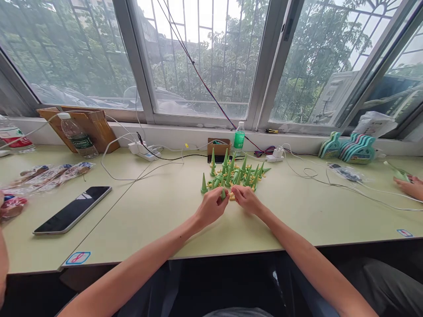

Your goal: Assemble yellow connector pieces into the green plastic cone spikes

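Over the table, my left hand (210, 206) is closed around a small green cone (223, 194), whose pointed tip sticks up between thumb and fingers. Close beside it, the fingertips of my right hand (247, 199) are pinched together near that cone. A bit of yellow shows between the two hands, but the fingers hide what the right one grips. Just beyond them lies a cluster of green cones (228, 165) with small yellow pieces among them, some upright and some on their sides. One cone (204, 183) stands upright at the cluster's left edge.
A phone (73, 209) and wrapped snacks (54, 175) lie left. Behind the cones stand a small brown box (219, 149) and a green-labelled bottle (239, 137). White cables (313, 174) cross the right side. Another person's hand (410, 187) holds a green piece far right.
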The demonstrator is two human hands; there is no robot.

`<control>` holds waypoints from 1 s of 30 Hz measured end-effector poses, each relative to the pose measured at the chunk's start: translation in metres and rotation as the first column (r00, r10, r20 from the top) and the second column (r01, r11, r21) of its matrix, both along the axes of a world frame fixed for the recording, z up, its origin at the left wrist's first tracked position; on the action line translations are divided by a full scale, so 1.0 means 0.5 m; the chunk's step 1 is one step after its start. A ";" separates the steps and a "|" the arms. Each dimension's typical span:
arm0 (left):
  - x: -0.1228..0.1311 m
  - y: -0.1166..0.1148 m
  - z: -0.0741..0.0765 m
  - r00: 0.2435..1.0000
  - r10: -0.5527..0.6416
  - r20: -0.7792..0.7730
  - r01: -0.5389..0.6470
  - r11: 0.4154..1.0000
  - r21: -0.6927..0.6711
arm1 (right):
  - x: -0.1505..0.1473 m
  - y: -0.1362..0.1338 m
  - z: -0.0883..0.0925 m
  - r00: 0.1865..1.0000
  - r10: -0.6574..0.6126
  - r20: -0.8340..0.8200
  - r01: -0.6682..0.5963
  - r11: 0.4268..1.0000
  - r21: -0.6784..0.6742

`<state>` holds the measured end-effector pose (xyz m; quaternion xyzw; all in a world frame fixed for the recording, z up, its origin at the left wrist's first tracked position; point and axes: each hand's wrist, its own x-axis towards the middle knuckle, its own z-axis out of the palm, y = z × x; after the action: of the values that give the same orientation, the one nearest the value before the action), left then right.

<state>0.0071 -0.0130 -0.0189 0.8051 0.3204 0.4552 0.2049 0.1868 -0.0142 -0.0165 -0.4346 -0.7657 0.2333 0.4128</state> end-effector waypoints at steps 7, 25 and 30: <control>0.001 0.003 0.001 0.999 0.026 0.048 -0.025 1.000 -0.014 | 0.004 -0.007 0.006 0.989 0.118 -0.085 -0.125 0.989 -0.080; -0.001 -0.008 0.011 0.998 -0.055 -0.021 0.053 0.997 -0.047 | 0.003 -0.003 0.001 0.998 -0.056 0.004 0.056 0.996 0.069; -0.001 -0.008 0.009 0.998 -0.059 -0.024 0.057 0.996 -0.073 | 0.000 0.002 -0.003 0.996 -0.078 0.032 0.075 0.993 0.093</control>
<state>0.0066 -0.0168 -0.0145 0.8120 0.3157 0.4268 0.2426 0.1868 -0.0131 -0.0181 -0.4484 -0.7656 0.1743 0.4271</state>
